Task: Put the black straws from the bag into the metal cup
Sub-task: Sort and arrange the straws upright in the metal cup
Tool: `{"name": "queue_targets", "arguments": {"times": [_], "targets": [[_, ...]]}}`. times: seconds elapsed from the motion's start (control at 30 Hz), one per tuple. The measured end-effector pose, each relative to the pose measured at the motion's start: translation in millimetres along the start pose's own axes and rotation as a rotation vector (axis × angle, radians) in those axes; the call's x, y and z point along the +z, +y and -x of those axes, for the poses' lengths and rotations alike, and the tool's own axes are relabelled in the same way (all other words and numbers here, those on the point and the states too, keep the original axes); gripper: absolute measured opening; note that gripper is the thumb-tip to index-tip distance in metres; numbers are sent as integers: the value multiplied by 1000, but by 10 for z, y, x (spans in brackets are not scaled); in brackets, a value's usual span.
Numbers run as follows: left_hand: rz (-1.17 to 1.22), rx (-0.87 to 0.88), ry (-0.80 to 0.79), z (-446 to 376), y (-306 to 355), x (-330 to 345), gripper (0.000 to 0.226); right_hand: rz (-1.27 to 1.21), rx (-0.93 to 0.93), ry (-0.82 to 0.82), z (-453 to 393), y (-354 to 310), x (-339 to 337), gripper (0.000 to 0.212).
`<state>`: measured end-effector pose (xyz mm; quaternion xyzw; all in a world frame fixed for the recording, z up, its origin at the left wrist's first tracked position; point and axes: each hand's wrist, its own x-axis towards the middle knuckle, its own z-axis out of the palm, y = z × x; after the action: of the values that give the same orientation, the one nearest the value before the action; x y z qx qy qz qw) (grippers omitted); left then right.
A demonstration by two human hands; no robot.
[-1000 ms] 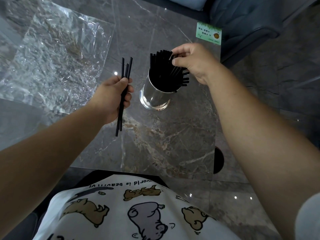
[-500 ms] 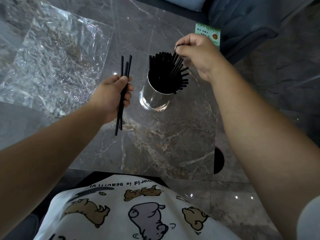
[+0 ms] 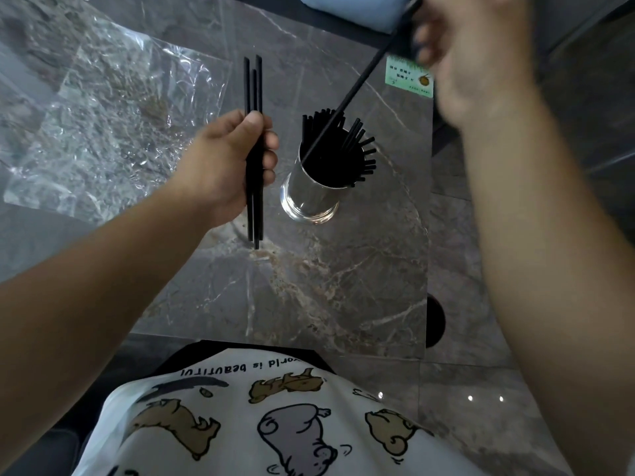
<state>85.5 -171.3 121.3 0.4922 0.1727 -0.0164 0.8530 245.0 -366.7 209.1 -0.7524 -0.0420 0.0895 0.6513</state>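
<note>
Pinched in the blurred right hand (image 3: 470, 60) at the upper right of the frame, a single black straw (image 3: 357, 85) is held slanting, its lower end inside the metal cup (image 3: 311, 197) among the bundle of black straws (image 3: 338, 156) already standing there. Three more straws (image 3: 253, 149) are clamped upright in the closed left hand (image 3: 226, 166), just left of the cup. A crumpled clear plastic bag (image 3: 103, 132) is spread flat on the marble table (image 3: 326, 286) at upper left, and a green label (image 3: 407, 77) is seen beyond the cup.

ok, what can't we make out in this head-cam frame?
- Right hand: motion-blurred, fingertips cut by the top edge; grip on the single raised black straw unclear.
- Shiny metal cup: interior hidden by packed black straws; count unreadable.
- Small green label: print too small.
</note>
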Motion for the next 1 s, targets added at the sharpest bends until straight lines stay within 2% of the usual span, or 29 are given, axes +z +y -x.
{"name": "queue_targets", "arguments": {"times": [0.07,0.17,0.33,0.47,0.57,0.63,0.7,0.8,0.87,1.0], "targets": [[35,-35,-35,17,-8,83,21,60,-87,-162,311,59,334,13],[53,-108,-78,71,-93,143,24,213,-23,-283,556,280,607,8],[0,-126,-81,172,-215,84,21,282,19,-320,617,485,669,7],[32,-165,-63,224,-252,38,16,391,-59,-366,554,551,579,6],[24,-169,-20,226,-274,-40,18,439,-148,-164,278,528,307,6],[8,-177,41,224,-297,-102,19,472,-123,-62,66,601,95,5],[-4,-190,91,223,-332,-132,20,561,-9,-138,-46,734,-10,24],[6,-207,104,227,-386,-118,20,667,83,-379,-63,875,89,46],[10,-205,91,225,-414,-97,20,678,70,-427,-59,903,203,42],[54,-181,67,207,-423,-95,21,630,43,-404,-64,935,325,21]]}}
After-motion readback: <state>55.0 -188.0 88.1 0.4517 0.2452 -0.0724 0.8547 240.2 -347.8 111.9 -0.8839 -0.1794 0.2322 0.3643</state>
